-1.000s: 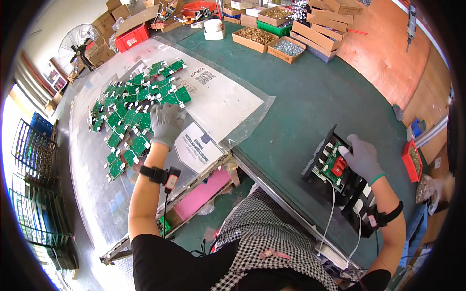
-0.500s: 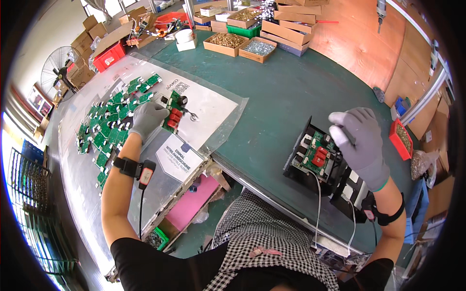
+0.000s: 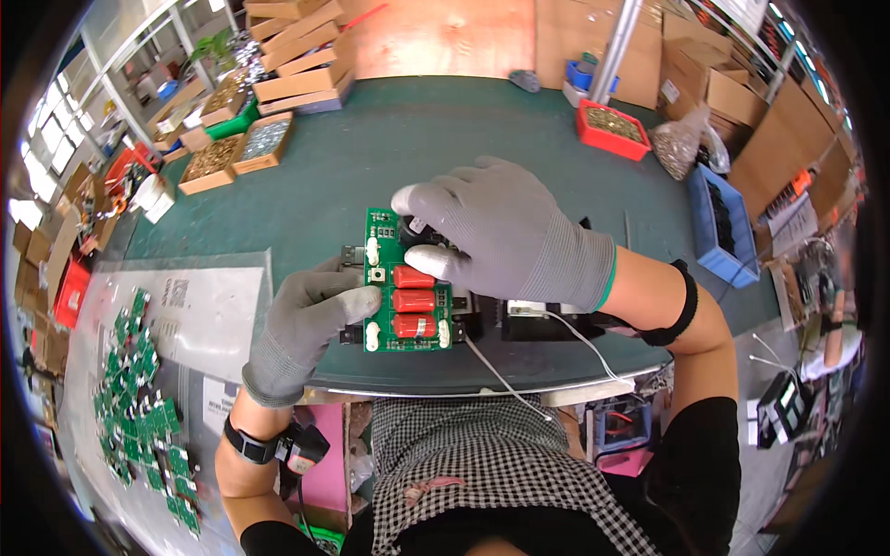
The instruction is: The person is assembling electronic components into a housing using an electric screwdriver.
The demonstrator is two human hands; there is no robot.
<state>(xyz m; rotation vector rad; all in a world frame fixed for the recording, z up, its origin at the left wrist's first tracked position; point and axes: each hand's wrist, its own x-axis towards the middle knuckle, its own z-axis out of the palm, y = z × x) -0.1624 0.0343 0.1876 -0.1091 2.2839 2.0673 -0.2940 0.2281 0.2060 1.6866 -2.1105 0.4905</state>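
Note:
A green circuit board with three red block components is held up in front of me, over the near part of the workbench. My left hand, in a grey glove, grips its left edge with the thumb on the face. My right hand, gloved too, closes thumb and fingers around a black round component at the board's upper right. Behind my right wrist, a black housing with a white cable lies partly hidden. What lies directly under the board is mostly covered.
Many green boards lie on plastic sheeting at the left. Cardboard trays of small metal parts stand far left. A red bin, a bag of parts and a blue bin are at the right.
My left hand has brought the circuit board from the pile at the left to the middle. My right hand has moved left from beside the black housing and taken hold at the board. The view has swung right.

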